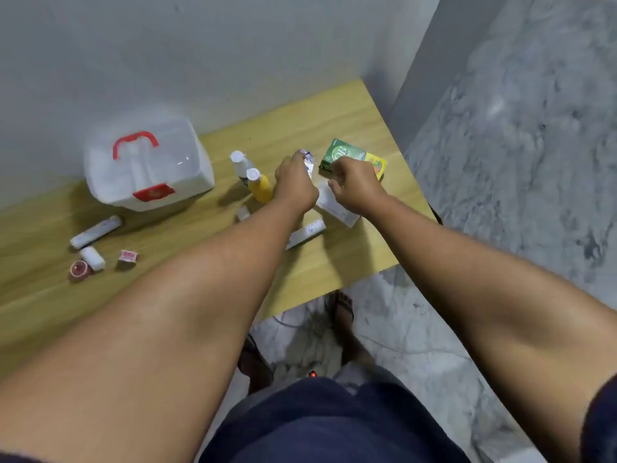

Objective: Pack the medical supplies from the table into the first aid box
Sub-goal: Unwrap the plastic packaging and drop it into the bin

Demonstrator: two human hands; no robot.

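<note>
The first aid box (147,168), translucent white with a red handle and red latch, stands closed at the back left of the wooden table (187,262). My left hand (293,185) is closed around a silver foil blister strip (309,163), held upright. Just to its right, my right hand (354,185) hovers with curled fingers over a white packet (337,210), next to a green box (340,155) and a yellow box (379,163). I cannot tell whether the right hand grips anything. A yellow bottle (258,185) and a white bottle (240,163) stand left of my left hand.
A white tube (305,233) lies under my left forearm. At the left lie a long white roll (95,232), a short bandage roll (92,258), a small red packet (128,257) and a red round tin (79,270). The table's right edge drops to marble floor (517,162).
</note>
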